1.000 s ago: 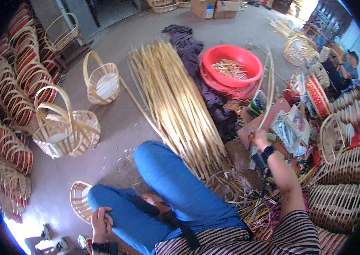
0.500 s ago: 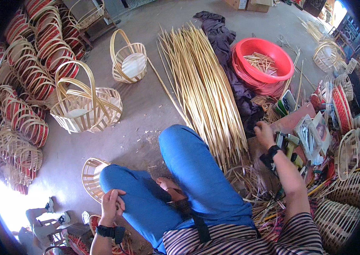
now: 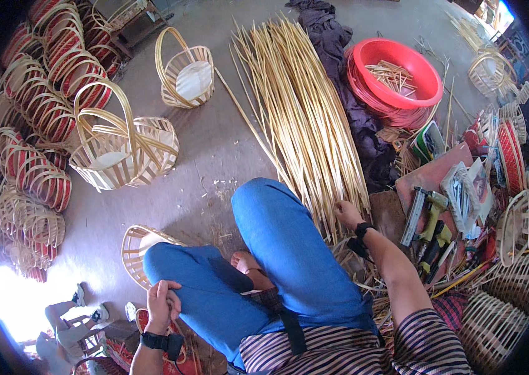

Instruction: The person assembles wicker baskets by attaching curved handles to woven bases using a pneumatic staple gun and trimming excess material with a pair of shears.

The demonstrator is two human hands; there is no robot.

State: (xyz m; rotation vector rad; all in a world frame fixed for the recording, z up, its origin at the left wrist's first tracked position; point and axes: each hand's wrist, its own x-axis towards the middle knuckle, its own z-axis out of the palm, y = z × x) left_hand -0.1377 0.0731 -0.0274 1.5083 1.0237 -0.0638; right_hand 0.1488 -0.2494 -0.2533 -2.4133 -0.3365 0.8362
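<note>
My left hand rests on my left knee, its fingers curled in with nothing visible in them. My right hand is over the near right end of a long bundle of pale cane strips, fingers partly extended and nothing seen held. Right of that hand, a nail gun and green-handled tools lie on a reddish board. By my left knee sits a pale woven basket, partly hidden by the leg.
Handled baskets and another basket stand ahead on the left. Stacked red-and-tan baskets fill the far left. A red basin holding short sticks sits ahead right, beside dark cloth. Basket frames crowd the right. Someone's shoes show lower left.
My right hand has moved left and slightly nearer, from beside the tools to the end of the cane bundle, uncovering the nail gun. My left hand stays on the knee. The view has shifted slightly.
</note>
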